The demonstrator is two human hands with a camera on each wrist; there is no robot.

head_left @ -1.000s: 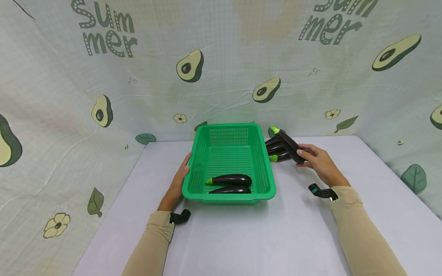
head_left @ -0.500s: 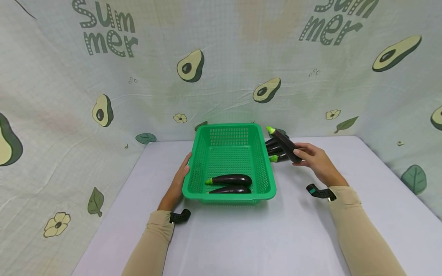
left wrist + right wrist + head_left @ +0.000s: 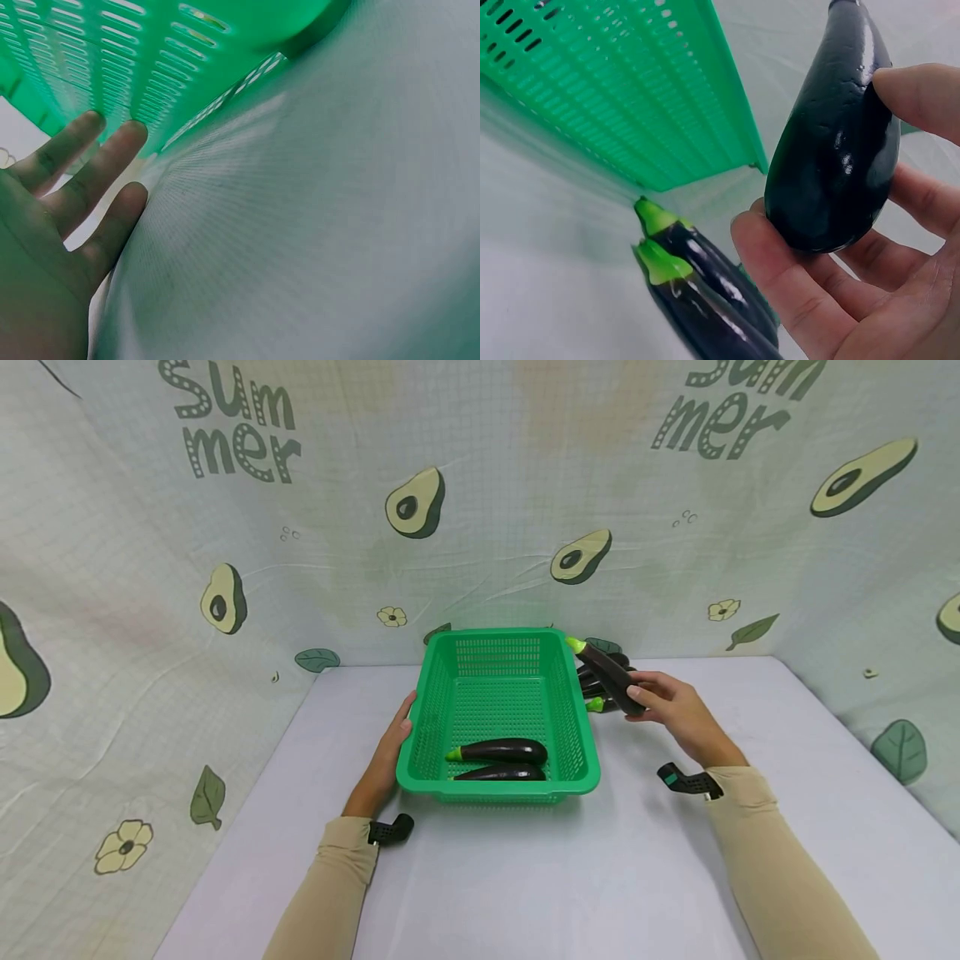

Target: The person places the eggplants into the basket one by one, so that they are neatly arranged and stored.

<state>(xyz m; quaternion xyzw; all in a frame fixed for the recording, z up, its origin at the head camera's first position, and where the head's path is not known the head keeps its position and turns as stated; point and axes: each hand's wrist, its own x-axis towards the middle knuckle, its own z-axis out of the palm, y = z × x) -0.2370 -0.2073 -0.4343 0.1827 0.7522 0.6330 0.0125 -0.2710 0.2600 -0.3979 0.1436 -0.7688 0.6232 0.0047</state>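
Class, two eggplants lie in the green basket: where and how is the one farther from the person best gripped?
Probably across its dark middle, from above: the farther eggplant lies on its side, top exposed, while the nearer eggplant crowds its near side inside the green basket.

Wht tbl point(image 3: 480, 885), pale bkdrp point(image 3: 495, 597) w/ avocado prints point(image 3: 415, 503), "summer" lettering point(image 3: 247, 446).

Your head view: from the near side, forward and down, set well back; takes in the table point(image 3: 510, 877), the green basket point(image 3: 498, 788) and the far curtain point(image 3: 480, 510). Your left-wrist view: low, close beside the basket's left outer wall, past your left hand point(image 3: 56, 225). Your right-wrist view: very near the held eggplant point(image 3: 832, 142), basket's right outer wall beyond. All three share the basket; head and right wrist share that eggplant.
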